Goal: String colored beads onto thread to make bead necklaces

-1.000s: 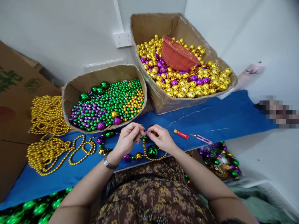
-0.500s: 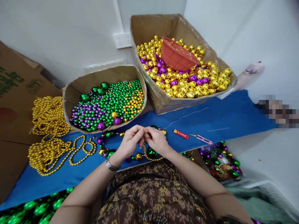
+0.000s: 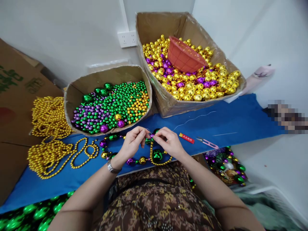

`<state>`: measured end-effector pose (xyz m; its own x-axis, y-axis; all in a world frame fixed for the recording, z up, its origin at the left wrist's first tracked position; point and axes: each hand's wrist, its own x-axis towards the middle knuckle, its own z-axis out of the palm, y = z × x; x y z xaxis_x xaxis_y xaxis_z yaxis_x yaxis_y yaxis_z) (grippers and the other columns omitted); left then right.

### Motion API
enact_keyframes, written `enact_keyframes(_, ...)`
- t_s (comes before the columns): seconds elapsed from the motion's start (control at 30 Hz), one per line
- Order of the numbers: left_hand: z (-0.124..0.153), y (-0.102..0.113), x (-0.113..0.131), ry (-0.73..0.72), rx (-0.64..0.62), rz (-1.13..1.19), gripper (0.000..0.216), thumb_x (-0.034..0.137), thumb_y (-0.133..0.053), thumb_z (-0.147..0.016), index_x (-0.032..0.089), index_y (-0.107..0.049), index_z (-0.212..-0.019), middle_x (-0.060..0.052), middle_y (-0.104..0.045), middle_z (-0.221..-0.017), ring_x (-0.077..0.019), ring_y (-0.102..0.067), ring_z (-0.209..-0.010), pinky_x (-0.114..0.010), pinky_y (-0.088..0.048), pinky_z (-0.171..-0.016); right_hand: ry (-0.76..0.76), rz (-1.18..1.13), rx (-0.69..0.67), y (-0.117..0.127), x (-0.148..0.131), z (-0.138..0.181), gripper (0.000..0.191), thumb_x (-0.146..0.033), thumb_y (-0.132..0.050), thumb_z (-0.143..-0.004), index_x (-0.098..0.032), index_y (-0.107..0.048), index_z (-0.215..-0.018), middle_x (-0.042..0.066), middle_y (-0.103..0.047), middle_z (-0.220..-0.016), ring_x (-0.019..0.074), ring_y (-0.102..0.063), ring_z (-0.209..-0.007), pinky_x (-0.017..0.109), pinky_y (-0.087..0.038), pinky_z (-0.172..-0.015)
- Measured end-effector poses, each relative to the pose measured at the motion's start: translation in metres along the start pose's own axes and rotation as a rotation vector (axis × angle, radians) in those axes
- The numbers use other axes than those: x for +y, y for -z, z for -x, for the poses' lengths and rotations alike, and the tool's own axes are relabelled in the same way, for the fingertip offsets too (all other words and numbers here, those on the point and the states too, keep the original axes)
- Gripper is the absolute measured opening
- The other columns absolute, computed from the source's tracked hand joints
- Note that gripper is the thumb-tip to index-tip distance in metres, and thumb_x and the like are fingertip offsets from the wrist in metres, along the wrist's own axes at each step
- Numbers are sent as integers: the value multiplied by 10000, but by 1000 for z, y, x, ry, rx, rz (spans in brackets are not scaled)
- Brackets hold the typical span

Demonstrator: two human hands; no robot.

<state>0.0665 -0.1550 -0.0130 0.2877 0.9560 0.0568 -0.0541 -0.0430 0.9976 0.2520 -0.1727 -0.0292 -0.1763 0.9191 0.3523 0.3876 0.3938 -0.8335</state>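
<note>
My left hand (image 3: 133, 141), a watch on its wrist, is closed with finger and thumb pinching a thin thread (image 3: 148, 132) that loops between the hands. Opposite it, my right hand (image 3: 170, 142) pinches the thread at a small purple bead (image 3: 151, 136); the exact grip is hidden by its fingers. From just below the fingertips hangs a strand of small gold beads (image 3: 151, 152), curving beside a large green bead (image 3: 157, 155). Around and under both hands lies a necklace of mixed purple, green and gold beads (image 3: 142, 160) on the blue cloth (image 3: 96, 173).
Behind stand a carton of small beads (image 3: 68, 112) and a larger carton (image 3: 166, 110) of gold and purple balls with a red basket (image 3: 185, 57). A red packet (image 3: 186, 138) and pink thread snips (image 3: 208, 143) lie right; gold bead strands (image 3: 50, 154) lie left.
My hands have drawn apart, the right one moving rightward. A loop of thread and a purple bead now show between the fingertips.
</note>
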Motion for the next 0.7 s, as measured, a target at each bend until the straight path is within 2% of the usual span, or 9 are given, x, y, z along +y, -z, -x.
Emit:
enact_keyframes(0.1,1,-3,1,4,-1,63,264,405,-591,-888,146,-642,-872,-31,-663,-733,-58,-465,-448,-195,-408,-422,6,36,20,-4,-3,2,140,-295,-545,-924,-209,-626,-848,19,-635,-794,138,-595,-702,257,-459,-672)
enact_keyframes(0.27,1,-4,2,-6,-15,93,241,388,-593,-892,152,-644,-887,-25,-658,-749,-59,-470,-458,-195,-407,-427,-1,111,36,-11,-2,8,130,-284,-507,-950,-214,-586,-875,-4,-644,-708,136,-620,-653,249,-472,-672)
enact_keyframes(0.4,2,-3,0,1,-20,75,263,406,-592,-888,148,-643,-887,-32,-663,-754,-63,-469,-461,-200,-411,-433,69,227,72,-15,5,10,139,-272,-490,-957,-218,-613,-997,47,-698,-876,164,-660,-785,272,-500,-742)
enact_keyframes(0.5,2,-3,-2,-20,-23,33,265,406,-574,-897,150,-644,-895,-37,-665,-770,-66,-471,-465,-204,-413,-443,122,347,33,-13,6,9,221,-281,-452,-977,-224,-637,-1084,77,-702,-948,174,-662,-835,277,-502,-764)
enact_keyframes(0.6,4,-2,-2,-66,-8,-101,256,392,-540,-917,161,-648,-914,-30,-661,-748,-77,-483,-479,-211,-419,-474,116,357,-12,-7,4,7,241,-308,-442,-981,-227,-668,-990,73,-695,-913,172,-650,-811,276,-494,-745)
enact_keyframes(0.7,5,3,2,-145,56,-322,198,355,-569,-897,183,-668,-889,-28,-656,-727,-113,-534,-563,-230,-437,-566,0,147,-60,2,3,7,222,-354,-496,-954,-225,-645,-851,40,-676,-811,162,-634,-755,284,-498,-726)
